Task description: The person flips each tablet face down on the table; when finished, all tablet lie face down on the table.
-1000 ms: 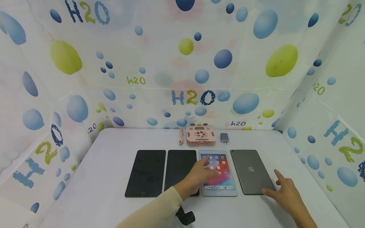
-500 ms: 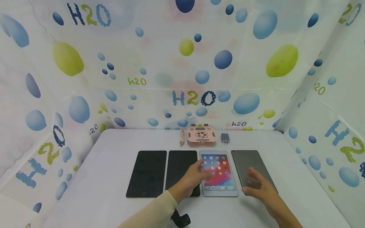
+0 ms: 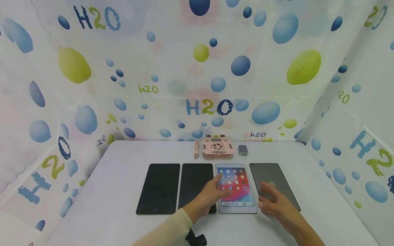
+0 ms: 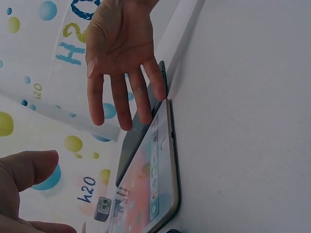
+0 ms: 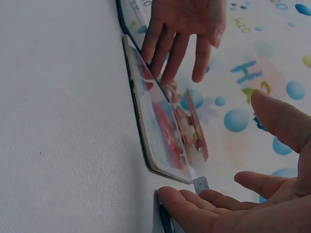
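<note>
Head view: a white table (image 3: 92, 201), with a bubble-printed cloth (image 3: 175, 51) hanging behind it.
White tablet (image 3: 239, 184): third from the left in a row of four, face up, its lit screen showing app icons on red and blue.
Gray tablet (image 3: 269, 172): last on the right, back side up, apple mark showing.
Black tablets (image 3: 158, 188): two, side by side on the left of the row, screens dark.
Left hand (image 3: 207, 197): holding nothing, thumb and fingers spread well apart, over the left edge of the white tablet; cannot tell whether it touches. A pale sleeve (image 3: 169, 229) covers the forearm.
Right hand (image 3: 278, 206): holding nothing, fingers extended and thumb apart, by the near left part of the gray tablet; contact unclear.
Pink case (image 3: 217, 146): behind the row, between a coiled cable (image 3: 196, 149) on its left and a dark charger plug (image 3: 243, 150) on its right.
Black object (image 3: 197, 239): below the left wrist, partly hidden; cannot tell what it is.
</note>
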Motion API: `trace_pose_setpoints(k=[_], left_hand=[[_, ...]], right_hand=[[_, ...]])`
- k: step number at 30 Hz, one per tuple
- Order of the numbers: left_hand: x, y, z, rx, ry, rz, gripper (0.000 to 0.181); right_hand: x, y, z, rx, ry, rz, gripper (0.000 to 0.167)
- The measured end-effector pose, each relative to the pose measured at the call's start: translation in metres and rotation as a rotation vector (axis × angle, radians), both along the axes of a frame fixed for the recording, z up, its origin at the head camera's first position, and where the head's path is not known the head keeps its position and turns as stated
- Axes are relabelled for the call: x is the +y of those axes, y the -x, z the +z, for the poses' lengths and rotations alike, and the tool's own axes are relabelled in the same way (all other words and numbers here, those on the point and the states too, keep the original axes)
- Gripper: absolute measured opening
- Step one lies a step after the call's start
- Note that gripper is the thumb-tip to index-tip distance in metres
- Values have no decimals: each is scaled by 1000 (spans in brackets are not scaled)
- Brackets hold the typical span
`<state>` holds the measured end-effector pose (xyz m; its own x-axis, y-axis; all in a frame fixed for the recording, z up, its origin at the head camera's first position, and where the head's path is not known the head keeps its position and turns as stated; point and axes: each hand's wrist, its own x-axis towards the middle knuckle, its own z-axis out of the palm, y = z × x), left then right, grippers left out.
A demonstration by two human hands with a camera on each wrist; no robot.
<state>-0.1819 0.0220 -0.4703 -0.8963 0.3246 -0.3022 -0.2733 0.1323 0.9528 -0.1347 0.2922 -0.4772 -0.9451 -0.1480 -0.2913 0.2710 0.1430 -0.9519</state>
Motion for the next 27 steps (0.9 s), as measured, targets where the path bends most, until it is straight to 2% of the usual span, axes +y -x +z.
trace_pose_setpoints(k=[11, 17, 23, 27], left_hand=[[-1, 0, -3, 15, -54, -26, 87], [-3, -1, -3, 7, -114, -31, 87], [-2, 0, -3, -5, -136, -42, 89], [-1, 0, -2, -12, -125, -49, 86]], right_hand=[[-3, 4, -3, -16, 44, 51, 87], [-5, 1, -7, -12, 86, 7, 86], [-9, -2, -12, 14, 176, -32, 86], [-12, -1, -15, 9, 302, -11, 85]])
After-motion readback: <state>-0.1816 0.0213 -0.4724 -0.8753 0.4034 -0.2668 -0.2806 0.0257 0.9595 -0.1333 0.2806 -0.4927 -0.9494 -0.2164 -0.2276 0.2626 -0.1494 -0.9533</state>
